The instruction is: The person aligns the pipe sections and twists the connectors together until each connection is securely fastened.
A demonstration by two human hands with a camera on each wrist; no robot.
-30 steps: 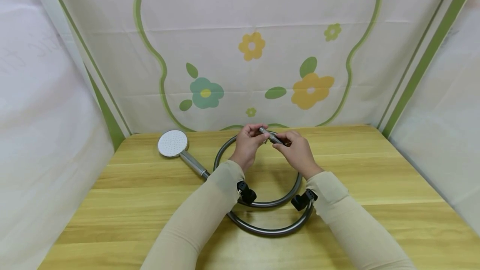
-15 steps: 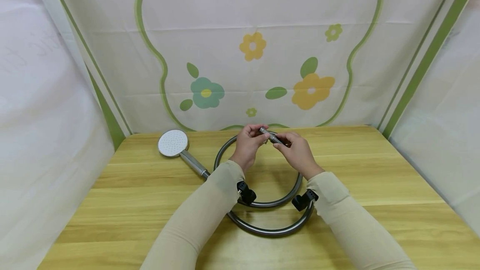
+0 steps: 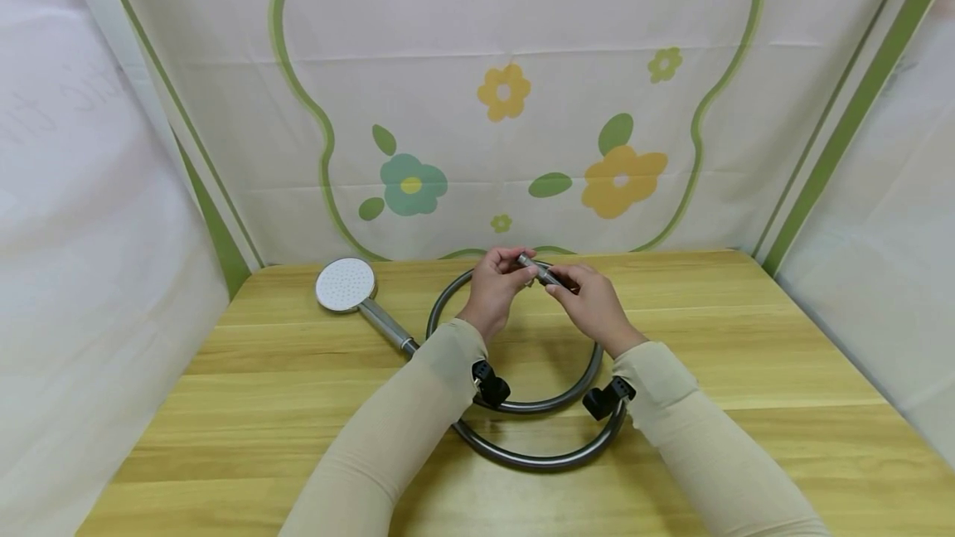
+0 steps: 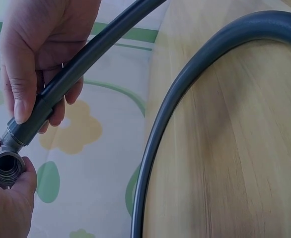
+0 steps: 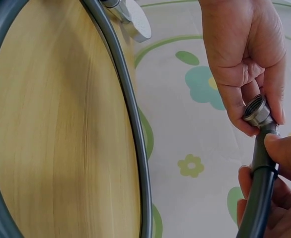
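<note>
My left hand (image 3: 491,292) pinches a small metal fitting with an open threaded mouth (image 4: 7,167) between thumb and fingers. My right hand (image 3: 593,309) grips the sleeved end of a dark grey shower hose (image 4: 81,64), thumb along the sleeve. In both wrist views, the hose end meets the fitting in one line, raised over the back of the table. The fitting's threaded mouth faces off to the side of the hose. From there the hose loops down over the table to a hand shower (image 3: 346,285) with a white round face, lying at the left.
Two hose coils (image 3: 548,464) lie on the wooden table (image 3: 746,437) below my forearms. A flowered cloth (image 3: 462,147) hangs right behind the table's back edge, with white cloth sides left and right. Black cameras (image 3: 490,384) sit at both wrists.
</note>
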